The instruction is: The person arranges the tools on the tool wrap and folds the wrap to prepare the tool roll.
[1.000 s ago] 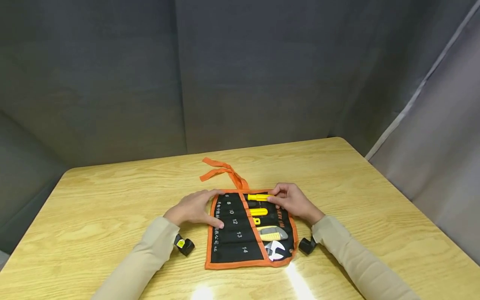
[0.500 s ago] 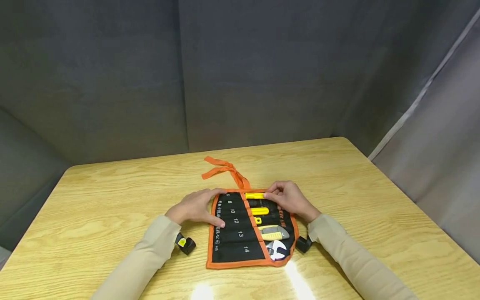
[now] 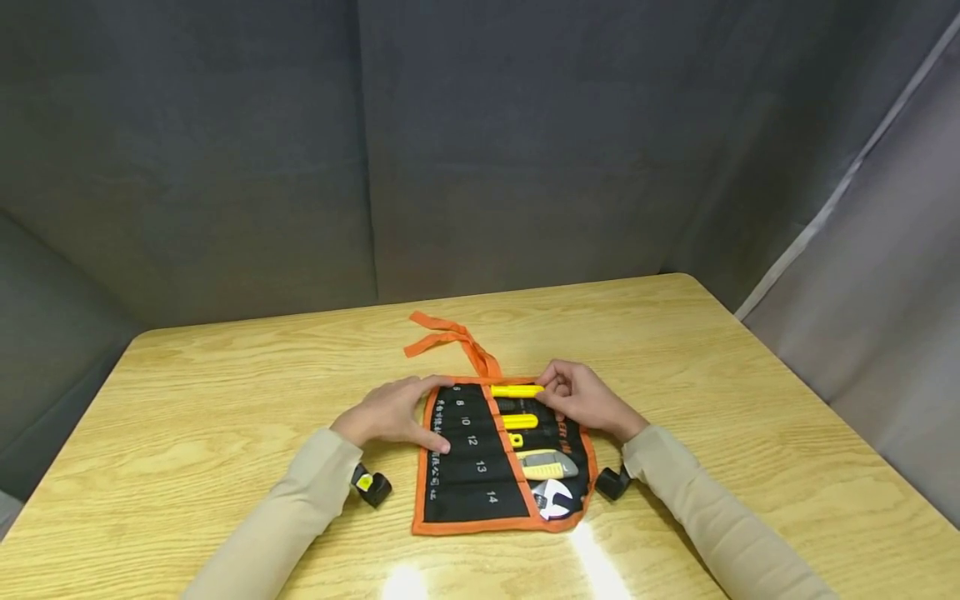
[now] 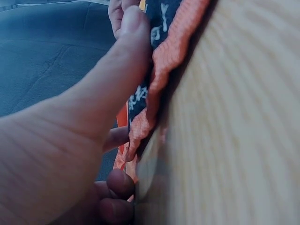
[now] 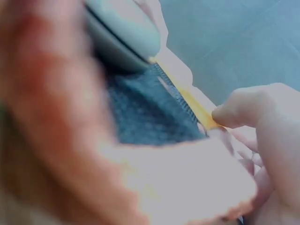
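Note:
A black tool roll [image 3: 480, 467] with orange trim lies unrolled on the table. My right hand [image 3: 588, 402] pinches the end of a yellow-handled screwdriver [image 3: 516, 391] in its top pocket; the shaft is hidden in the cloth. In the right wrist view, the thumb [image 5: 239, 110] meets that yellow handle. My left hand [image 3: 393, 412] rests on the roll's left edge, thumb laid over the cloth and fingers spread toward the upper corner. Below the screwdriver sit another yellow handle [image 3: 521, 422], a small yellow end with a hole [image 3: 516, 440], a utility knife [image 3: 547, 464] and an adjustable wrench [image 3: 553, 500].
Orange ties [image 3: 457, 337] trail from the roll's far edge. Bare wood table [image 3: 225, 400] spreads on both sides, with dark curtains [image 3: 480, 167] behind it. Bright reflections show near the front edge.
The yellow screwdriver handle has slid left, deeper into its pocket, under my right hand. My right fingers have since shifted back right to the handle's end. My left hand stays put.

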`<state>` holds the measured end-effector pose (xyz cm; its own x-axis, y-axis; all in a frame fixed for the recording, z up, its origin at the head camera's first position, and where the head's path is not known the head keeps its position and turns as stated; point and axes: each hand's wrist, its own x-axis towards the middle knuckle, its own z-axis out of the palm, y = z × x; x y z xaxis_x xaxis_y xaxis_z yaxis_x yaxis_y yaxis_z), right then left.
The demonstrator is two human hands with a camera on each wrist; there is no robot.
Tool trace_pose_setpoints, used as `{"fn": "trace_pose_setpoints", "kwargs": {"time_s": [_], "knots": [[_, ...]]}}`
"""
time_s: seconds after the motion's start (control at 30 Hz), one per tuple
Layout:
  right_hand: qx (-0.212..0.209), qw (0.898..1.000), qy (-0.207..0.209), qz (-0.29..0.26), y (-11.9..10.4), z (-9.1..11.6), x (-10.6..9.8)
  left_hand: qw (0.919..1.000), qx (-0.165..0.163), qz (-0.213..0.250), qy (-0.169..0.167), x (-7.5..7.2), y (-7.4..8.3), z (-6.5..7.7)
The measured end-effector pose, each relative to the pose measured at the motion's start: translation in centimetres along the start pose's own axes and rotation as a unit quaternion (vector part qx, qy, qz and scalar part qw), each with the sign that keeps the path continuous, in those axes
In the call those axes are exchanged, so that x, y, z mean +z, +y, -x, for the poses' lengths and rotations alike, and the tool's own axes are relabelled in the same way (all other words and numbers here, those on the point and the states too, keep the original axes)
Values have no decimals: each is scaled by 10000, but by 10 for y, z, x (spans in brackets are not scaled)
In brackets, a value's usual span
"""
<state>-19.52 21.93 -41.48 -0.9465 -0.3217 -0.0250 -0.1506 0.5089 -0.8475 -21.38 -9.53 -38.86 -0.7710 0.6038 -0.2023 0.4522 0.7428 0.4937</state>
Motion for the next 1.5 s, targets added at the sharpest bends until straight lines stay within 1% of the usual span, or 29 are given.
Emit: {"fn": "trace_pose_setpoints", "kwargs": {"time_s": [0.2,0.4,0.57,0.7,0.8,0.93,1.0,1.13,1.23,1.33,1.4,1.5], "knots": [[-104,9997,-219,-96,2,0,-3,10000,30,-1,-16,0,2,-1],[-99,9994,-247,-217,2,0,0,10000,-8,-43,-82,0,0,1],[-180,9997,-169,-1,-1,0,2,10000,58,-17,-57,0,-1,3],[-164,9997,-58,149,-4,2,3,9999,123,46,-82,-3,1,4],[-154,9997,-94,162,-5,2,2,9998,166,38,-140,-4,3,3],[-250,9991,-261,209,-6,-1,0,9994,285,61,-193,-4,5,2],[-228,9989,-361,183,-7,-3,-1,9992,318,76,-224,-4,6,2],[-117,9979,-623,127,-10,-7,-3,9993,236,41,-272,-4,8,3],[-110,9968,-752,249,-14,-8,-3,9993,194,1,-325,-4,9,4],[-145,9967,-681,419,-17,-5,-3,9990,210,-31,-389,-5,11,3],[-174,9968,-549,547,-18,-2,-2,9988,232,-50,-423,-5,12,2],[-392,9948,-284,900,-17,2,0,9986,291,-32,-446,-5,13,0]]}}
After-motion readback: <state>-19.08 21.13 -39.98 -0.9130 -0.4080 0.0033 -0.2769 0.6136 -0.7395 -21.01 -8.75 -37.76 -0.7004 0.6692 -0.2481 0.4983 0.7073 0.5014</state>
